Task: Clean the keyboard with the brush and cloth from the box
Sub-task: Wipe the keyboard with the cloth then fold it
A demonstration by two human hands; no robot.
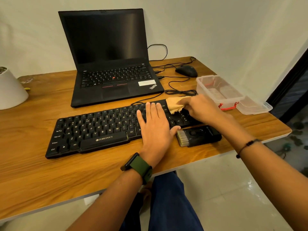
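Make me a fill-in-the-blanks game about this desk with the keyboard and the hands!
1. The right hand wipes the keyboard with a tan ____.
2. The brush lies on the table, just in front of the keyboard's ____ end.
3. The left hand lies ____ on the keys.
4. The clear box has a ____ latch.

Missing words: cloth; right; flat; red

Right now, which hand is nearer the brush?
Left. The left hand lies flat on the keyboard, its thumb just beside the brush bristles. The right hand presses the cloth on the keyboard's far right end, behind the brush.
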